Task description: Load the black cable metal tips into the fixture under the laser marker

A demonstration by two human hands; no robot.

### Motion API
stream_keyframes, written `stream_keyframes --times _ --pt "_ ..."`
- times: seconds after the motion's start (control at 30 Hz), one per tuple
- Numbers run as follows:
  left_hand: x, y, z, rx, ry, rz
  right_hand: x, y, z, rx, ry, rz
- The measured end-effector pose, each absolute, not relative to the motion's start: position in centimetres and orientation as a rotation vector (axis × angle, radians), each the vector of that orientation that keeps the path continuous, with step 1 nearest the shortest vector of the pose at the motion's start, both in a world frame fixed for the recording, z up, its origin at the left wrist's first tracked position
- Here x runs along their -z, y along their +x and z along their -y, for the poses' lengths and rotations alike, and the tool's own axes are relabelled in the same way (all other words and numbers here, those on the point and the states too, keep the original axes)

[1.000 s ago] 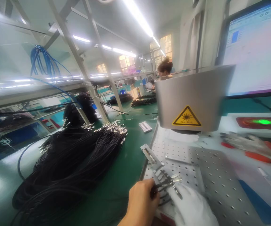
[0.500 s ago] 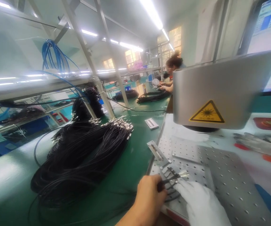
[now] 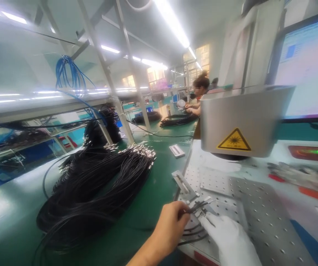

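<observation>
My bare left hand [image 3: 172,223] is closed around several thin black cables [image 3: 199,207], and their metal-tipped ends point right, over the perforated metal plate [image 3: 222,195]. My right hand [image 3: 228,236], in a white glove, pinches at the same cables near those ends. Its fingertips are partly hidden and blurred. Below the hands, cable lengths curve across the plate's near edge. Just beyond the fingers lies a slotted metal fixture [image 3: 185,184] at the plate's left edge.
A grey machine head [image 3: 236,122] with a yellow laser warning sign overhangs the plate. Large bundles of black cable [image 3: 98,192] lie on the green table at left. Red-handled tools [image 3: 314,194] and a monitor [image 3: 308,70] stand right. A co-worker [image 3: 200,90] sits farther back.
Both hands have moved slightly left with the cables, and the cable ends now look more fanned out. The camera view has turned a little, showing more of the monitor.
</observation>
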State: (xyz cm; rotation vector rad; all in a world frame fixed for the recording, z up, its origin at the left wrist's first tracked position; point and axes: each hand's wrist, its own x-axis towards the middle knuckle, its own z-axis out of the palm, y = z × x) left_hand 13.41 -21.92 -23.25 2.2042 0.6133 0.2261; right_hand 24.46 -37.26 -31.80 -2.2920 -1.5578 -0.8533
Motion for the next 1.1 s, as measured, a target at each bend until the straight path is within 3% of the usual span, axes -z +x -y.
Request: stream_keyframes --times 0.37,1.1 --pt "23.6 15.8 22.6 -0.203 2.343 -0.773 33.8 25.2 36.2 0.79 -2.43 1.587" --pt "25.1 16.7 22.9 -0.067 2.479 -0.795 37.5 27.0 35.2 0.842 -2.096 1.512"
